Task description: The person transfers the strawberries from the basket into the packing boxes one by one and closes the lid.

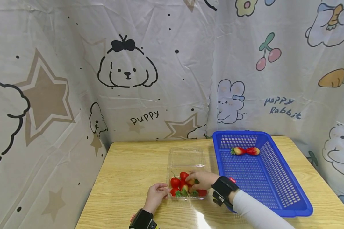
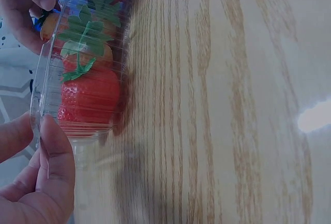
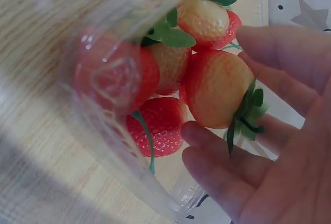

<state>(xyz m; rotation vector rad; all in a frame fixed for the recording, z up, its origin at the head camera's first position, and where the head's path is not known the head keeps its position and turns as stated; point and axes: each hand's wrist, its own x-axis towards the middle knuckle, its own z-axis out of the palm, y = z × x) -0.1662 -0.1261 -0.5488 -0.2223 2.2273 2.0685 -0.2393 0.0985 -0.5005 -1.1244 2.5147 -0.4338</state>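
Observation:
A clear plastic clamshell box (image 1: 186, 198) sits on the table, lid raised at the back, filled with several red strawberries (image 1: 175, 182). My left hand (image 1: 156, 194) pinches the box's left rim between thumb and fingers, as the left wrist view shows. Over the box's right side is my right hand (image 1: 202, 178). In the right wrist view, its fingers (image 3: 222, 159) curl round a pale-and-red strawberry (image 3: 214, 89) with a green leafy cap. That strawberry lies against the others inside the box. Part of the berries is hidden by my right hand in the head view.
To the right stands a blue plastic basket (image 1: 296, 187), with two strawberries (image 1: 252, 151) by its back wall. The wood-grain table (image 1: 126, 171) carries both containers. A printed curtain (image 1: 160, 105) hangs behind and at the sides.

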